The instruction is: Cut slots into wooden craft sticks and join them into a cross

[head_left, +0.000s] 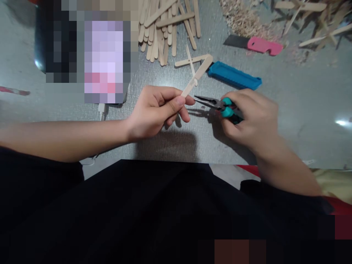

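My left hand (162,110) pinches the lower end of a flat wooden craft stick (202,69) between thumb and forefinger. That stick slants up to the right and meets a second stick (183,62) near its top, with a thin sliver of wood crossing below; whether they are joined I cannot tell. My right hand (251,115) is wrapped round the teal and black handles of needle-nose pliers (210,102). Their jaws point left, slightly parted, close to my left fingertips, with nothing visible between them. Just above my right hand lies a blue cutter (233,75).
A pile of craft sticks (162,31) lies at the back. Behind the blue cutter are a pink-handled cutter (264,44) and wood shavings (243,20). Assembled stick pieces (327,35) sit back right. On the left is a blurred-out device (104,58) with a white cable (101,110).
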`<act>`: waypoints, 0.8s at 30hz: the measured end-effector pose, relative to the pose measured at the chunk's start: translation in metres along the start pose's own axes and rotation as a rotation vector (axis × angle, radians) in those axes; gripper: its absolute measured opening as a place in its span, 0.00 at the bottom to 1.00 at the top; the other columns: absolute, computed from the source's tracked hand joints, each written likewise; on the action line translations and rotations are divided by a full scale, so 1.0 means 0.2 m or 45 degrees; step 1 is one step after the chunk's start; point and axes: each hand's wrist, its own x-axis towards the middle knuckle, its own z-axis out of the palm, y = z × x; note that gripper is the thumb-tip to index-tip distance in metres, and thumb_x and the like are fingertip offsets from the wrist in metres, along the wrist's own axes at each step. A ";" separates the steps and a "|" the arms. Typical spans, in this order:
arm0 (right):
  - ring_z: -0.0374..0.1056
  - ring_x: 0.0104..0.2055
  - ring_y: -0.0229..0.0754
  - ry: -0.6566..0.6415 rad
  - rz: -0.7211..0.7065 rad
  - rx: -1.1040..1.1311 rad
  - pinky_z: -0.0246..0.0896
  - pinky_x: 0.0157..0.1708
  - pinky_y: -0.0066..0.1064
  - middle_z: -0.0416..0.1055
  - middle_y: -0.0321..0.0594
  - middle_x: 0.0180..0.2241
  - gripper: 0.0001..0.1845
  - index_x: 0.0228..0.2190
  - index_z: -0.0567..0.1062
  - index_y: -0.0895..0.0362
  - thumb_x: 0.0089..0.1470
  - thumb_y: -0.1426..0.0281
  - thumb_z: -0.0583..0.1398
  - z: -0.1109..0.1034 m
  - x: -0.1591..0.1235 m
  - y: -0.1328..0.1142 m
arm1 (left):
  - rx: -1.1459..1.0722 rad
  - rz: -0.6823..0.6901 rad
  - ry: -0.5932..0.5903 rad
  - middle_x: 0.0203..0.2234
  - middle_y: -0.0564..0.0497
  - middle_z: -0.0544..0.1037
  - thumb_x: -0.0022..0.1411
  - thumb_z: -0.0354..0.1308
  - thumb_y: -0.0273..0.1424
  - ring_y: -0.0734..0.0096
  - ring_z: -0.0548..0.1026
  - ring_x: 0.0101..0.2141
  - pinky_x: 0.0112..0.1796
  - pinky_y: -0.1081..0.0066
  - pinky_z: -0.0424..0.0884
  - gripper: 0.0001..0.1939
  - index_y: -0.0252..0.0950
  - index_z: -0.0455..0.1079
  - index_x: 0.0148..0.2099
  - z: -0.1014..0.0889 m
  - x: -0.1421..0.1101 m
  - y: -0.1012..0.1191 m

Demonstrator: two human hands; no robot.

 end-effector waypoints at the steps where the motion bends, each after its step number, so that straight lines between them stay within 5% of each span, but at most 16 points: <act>1: 0.80 0.57 0.69 -0.019 -0.003 -0.001 0.74 0.55 0.58 0.83 0.56 0.54 0.13 0.55 0.78 0.48 0.72 0.64 0.60 0.00 0.00 0.00 | -0.016 0.009 0.000 0.29 0.45 0.88 0.73 0.74 0.43 0.80 0.70 0.20 0.21 0.73 0.66 0.17 0.32 0.87 0.46 0.00 0.00 0.00; 7: 0.82 0.49 0.65 0.242 -0.116 0.026 0.75 0.46 0.53 0.85 0.49 0.47 0.12 0.49 0.80 0.49 0.64 0.66 0.65 0.07 0.00 0.00 | -0.025 0.081 -0.018 0.29 0.45 0.88 0.75 0.72 0.46 0.80 0.70 0.19 0.20 0.73 0.66 0.20 0.32 0.87 0.46 -0.01 0.01 -0.04; 13: 0.82 0.49 0.63 0.275 -0.118 0.073 0.75 0.46 0.52 0.84 0.48 0.47 0.12 0.48 0.80 0.48 0.62 0.65 0.67 0.06 0.01 0.03 | 0.301 0.283 0.125 0.24 0.51 0.80 0.76 0.71 0.47 0.74 0.73 0.23 0.24 0.70 0.68 0.18 0.38 0.89 0.45 -0.02 0.01 -0.05; 19: 0.81 0.46 0.58 0.216 -0.073 0.172 0.75 0.45 0.50 0.83 0.44 0.43 0.07 0.47 0.80 0.45 0.68 0.64 0.66 0.02 0.01 0.02 | 0.555 0.649 0.321 0.32 0.46 0.82 0.77 0.68 0.50 0.62 0.83 0.37 0.41 0.61 0.81 0.18 0.43 0.89 0.45 -0.04 0.04 -0.08; 24: 0.79 0.43 0.56 0.066 -0.039 0.299 0.73 0.45 0.50 0.82 0.44 0.41 0.04 0.47 0.80 0.45 0.72 0.61 0.65 0.00 0.01 -0.01 | 0.652 0.758 0.331 0.34 0.45 0.83 0.78 0.66 0.52 0.62 0.83 0.38 0.43 0.60 0.82 0.20 0.43 0.90 0.47 -0.05 0.05 -0.10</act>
